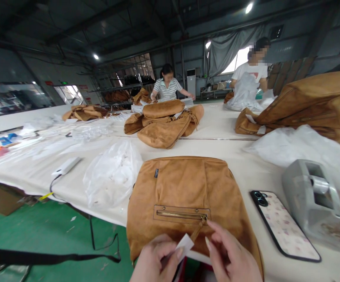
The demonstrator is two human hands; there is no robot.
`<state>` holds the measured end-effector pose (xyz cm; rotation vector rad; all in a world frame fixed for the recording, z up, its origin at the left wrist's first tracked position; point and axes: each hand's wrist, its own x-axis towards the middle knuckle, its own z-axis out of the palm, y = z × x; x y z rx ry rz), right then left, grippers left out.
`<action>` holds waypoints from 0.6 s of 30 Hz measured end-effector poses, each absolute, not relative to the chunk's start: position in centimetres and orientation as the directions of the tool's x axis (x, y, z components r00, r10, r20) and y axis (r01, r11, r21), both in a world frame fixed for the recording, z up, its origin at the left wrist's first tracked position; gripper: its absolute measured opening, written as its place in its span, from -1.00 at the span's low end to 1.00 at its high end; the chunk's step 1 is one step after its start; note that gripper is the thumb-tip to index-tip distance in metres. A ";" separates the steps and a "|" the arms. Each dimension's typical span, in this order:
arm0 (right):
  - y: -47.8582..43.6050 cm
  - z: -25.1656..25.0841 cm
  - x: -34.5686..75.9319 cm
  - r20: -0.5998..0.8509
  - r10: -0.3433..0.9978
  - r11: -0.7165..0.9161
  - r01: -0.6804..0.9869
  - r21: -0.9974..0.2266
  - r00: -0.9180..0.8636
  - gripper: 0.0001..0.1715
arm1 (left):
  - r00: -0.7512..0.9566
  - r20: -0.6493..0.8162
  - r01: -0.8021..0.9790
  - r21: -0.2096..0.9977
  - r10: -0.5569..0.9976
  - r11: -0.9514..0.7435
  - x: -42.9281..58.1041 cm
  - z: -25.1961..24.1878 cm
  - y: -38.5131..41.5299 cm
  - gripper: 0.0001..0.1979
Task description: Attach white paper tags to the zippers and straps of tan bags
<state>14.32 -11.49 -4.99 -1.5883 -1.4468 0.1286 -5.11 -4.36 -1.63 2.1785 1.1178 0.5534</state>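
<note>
A tan suede bag [184, 196] lies flat on the white table [246, 164] right in front of me, its brass zip pocket [181, 214] facing up. My left hand [155, 260] pinches a small white paper tag [184, 246] at the bag's near edge. Beside the tag, my right hand [231, 256] has its fingers curled together and its fingertips at the zip pull strap [197, 231]. Whether the right hand grips the strap is unclear.
A phone [285, 225] with a floral case lies right of the bag, next to a grey tape dispenser [313, 199]. Clear plastic bags [114, 176] and a white power bank [65, 166] lie to the left. More tan bags [164, 123] are piled farther back, where two people work.
</note>
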 end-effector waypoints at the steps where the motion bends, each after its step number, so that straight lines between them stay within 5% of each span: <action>1: -11.4 -5.1 14.5 0.485 0.831 0.165 0.713 -0.682 0.272 -0.61 | 0.542 0.087 0.573 0.690 0.836 -0.443 -4.7 -1.4 -4.4 -0.58; 11: -10.6 -6.9 15.9 0.366 0.921 0.202 0.641 -0.741 0.133 -0.39 | 0.555 0.084 0.605 0.642 0.828 -0.471 -1.4 -0.3 -3.4 -0.61; 18: -10.2 -8.1 14.7 0.397 0.861 0.153 0.583 -0.798 0.317 -0.53 | 0.561 0.046 0.588 0.682 0.827 -0.436 -0.9 -1.2 -2.8 -0.60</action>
